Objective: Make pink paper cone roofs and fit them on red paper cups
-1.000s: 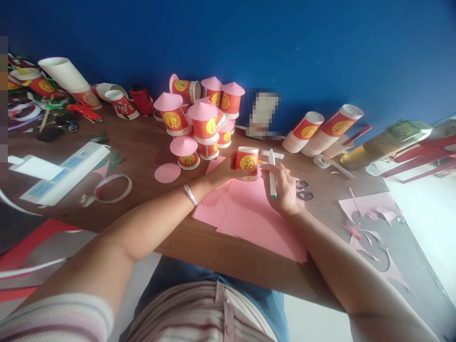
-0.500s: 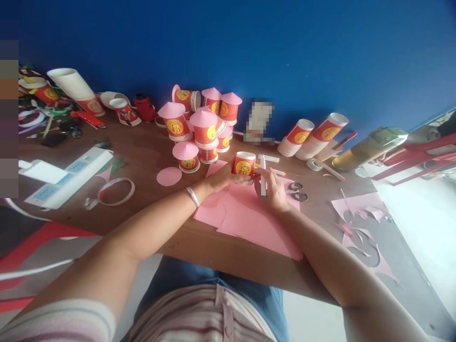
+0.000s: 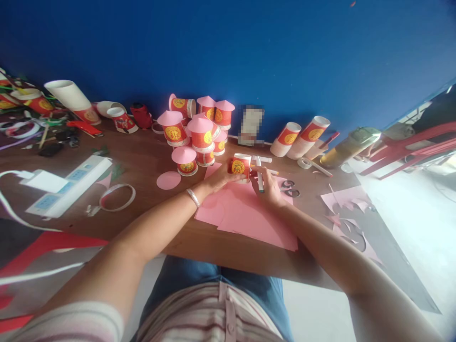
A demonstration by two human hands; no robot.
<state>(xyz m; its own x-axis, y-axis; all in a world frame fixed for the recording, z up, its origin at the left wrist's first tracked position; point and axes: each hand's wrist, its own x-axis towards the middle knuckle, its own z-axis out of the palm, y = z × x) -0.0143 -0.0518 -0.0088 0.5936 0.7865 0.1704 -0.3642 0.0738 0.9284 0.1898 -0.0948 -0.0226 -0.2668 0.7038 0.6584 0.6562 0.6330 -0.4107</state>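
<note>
My left hand (image 3: 220, 179) is wrapped round a red paper cup (image 3: 241, 165) with a yellow emblem, its pale rim facing up. Close by on the right, my right hand (image 3: 269, 190) grips a white marker (image 3: 260, 175) that stands nearly upright between the fingers. Its fingertips are close to the cup's side; whether they touch it I cannot tell. Below both hands lie overlapping sheets of pink paper (image 3: 249, 218). Scissors with dark handles (image 3: 292, 193) rest at the right of the sheets, partly hidden by my hand.
Several red cups with pink cone tops (image 3: 175, 127) are grouped behind my left hand, near a pink paper disc (image 3: 168, 180). A power strip (image 3: 67, 185) lies left. Two stacks of cups (image 3: 309, 137), a tape roll (image 3: 304, 163), a bottle (image 3: 351, 147) and paper scraps (image 3: 345, 199) are right.
The view has shifted slightly, so things on the right appear further left. Both hands keep their hold on the cup and the marker, with little other movement.
</note>
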